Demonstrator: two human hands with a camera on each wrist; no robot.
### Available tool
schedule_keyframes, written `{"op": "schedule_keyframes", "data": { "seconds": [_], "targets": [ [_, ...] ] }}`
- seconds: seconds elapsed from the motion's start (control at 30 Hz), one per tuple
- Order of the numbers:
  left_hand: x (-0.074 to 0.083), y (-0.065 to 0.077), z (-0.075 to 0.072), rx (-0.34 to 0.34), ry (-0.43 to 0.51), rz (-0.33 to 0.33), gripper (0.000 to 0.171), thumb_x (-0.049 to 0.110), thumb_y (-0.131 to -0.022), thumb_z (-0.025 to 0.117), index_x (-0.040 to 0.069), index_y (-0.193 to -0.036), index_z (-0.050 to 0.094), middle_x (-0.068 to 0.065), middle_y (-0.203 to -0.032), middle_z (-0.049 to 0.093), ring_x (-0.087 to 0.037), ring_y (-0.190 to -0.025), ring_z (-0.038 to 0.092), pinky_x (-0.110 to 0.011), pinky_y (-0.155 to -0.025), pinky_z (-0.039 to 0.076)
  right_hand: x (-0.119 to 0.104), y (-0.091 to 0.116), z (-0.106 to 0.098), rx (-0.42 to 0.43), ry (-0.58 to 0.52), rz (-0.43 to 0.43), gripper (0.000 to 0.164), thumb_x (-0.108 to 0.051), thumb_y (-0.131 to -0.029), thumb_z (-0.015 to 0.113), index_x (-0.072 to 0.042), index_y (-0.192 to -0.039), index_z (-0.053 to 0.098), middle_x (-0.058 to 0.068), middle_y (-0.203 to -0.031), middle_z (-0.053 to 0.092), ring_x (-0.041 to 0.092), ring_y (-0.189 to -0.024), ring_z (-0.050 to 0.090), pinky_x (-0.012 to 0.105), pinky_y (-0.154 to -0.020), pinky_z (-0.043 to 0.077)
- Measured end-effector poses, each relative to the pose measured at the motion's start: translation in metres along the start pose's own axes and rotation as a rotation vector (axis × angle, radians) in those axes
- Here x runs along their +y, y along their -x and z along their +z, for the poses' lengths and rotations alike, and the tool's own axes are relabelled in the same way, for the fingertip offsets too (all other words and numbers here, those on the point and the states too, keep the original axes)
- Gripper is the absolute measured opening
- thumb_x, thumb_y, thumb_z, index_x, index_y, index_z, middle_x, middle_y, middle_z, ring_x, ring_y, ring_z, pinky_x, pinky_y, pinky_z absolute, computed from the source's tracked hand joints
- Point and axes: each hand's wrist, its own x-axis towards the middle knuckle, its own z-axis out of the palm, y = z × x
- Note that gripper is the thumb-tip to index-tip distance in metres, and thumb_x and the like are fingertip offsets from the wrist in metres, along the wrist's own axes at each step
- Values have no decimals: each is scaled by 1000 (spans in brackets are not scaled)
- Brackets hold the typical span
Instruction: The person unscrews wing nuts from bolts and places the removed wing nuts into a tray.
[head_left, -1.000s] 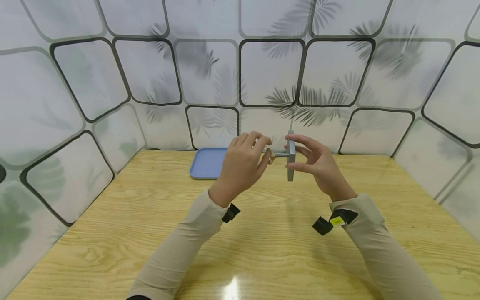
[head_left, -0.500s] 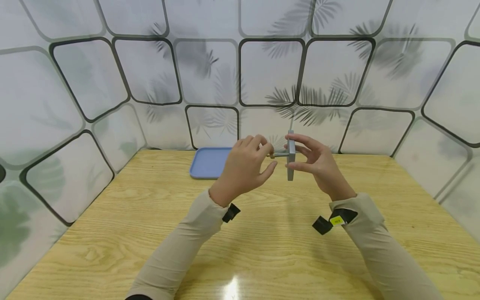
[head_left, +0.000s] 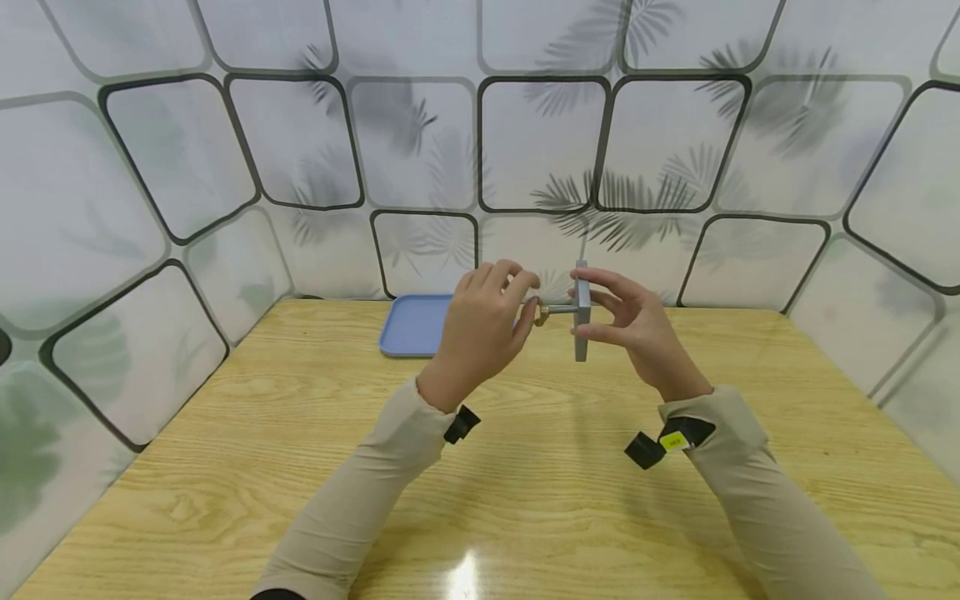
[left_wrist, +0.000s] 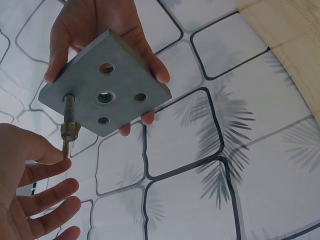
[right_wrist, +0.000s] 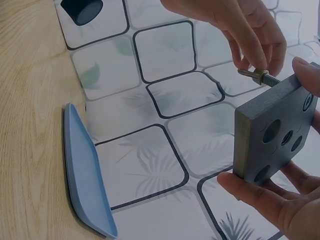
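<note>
My right hand (head_left: pixel 641 333) grips a square grey metal plate (left_wrist: pixel 122 82) by its edges, thumb on one side and fingers on the other. The plate stands on edge above the table, with several round holes, the middle one threaded. A threaded bolt (left_wrist: pixel 69 109) sticks out of a corner hole towards my left hand (head_left: pixel 483 321). On the bolt sits a brass wing nut (left_wrist: pixel 69 131). My left thumb and index finger pinch one wing of it, the other fingers spread loosely, as the left wrist view shows.
A shallow blue tray (head_left: pixel 412 325) lies at the table's back edge, partly behind my left hand. The wooden table (head_left: pixel 525 483) reaches a patterned curtain (head_left: pixel 540 150) behind and at both sides. A dark round object (right_wrist: pixel 85 10) shows at the right wrist view's top.
My left fingers parted from the wing nut half a second ago, thumb dropping away, and now pinch it again. The wing nut has turned. My right hand and the plate stay still.
</note>
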Motion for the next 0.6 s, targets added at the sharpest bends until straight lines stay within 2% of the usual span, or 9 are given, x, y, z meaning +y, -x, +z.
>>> {"op": "schedule_keyframes", "data": {
  "seconds": [0.2,0.33,0.43,0.53,0.6],
  "targets": [
    [0,0,1,24,-23,44,10,7,-89,55,14,-88,63,-4,-95,61,-19,-75,55,-34,-72,49,1,0,0,4,-4,5,58,8,-81,65,-10,-134,51,-4,-137,48,12,-118,52,28,-81,56],
    [0,1,1,-17,-16,64,17,2,-83,53,16,-85,63,-3,-93,59,-19,-73,53,-34,-69,47,1,0,0,3,-13,-1,58,9,-81,65,-9,-134,51,5,-140,45,12,-118,53,28,-81,56],
    [-1,1,1,-70,6,69,14,6,-80,56,16,-86,63,-2,-92,58,-20,-75,54,-34,-70,47,1,0,-1,0,-14,-9,58,10,-81,64,-10,-134,51,5,-140,45,12,-118,53,28,-81,56],
    [-1,1,0,-105,24,65,6,15,-83,59,17,-87,63,-1,-92,58,-19,-78,54,-35,-74,47,1,0,-1,-5,-11,-16,58,10,-81,64,-10,-134,51,3,-139,46,12,-118,53,28,-81,55],
    [0,1,-1,-115,25,60,6,22,-86,59,17,-88,62,-1,-93,59,-19,-79,54,-35,-76,47,1,0,-1,-8,-12,-19,58,10,-81,64,-10,-134,51,3,-138,46,12,-118,53,28,-81,56]
  ]
}}
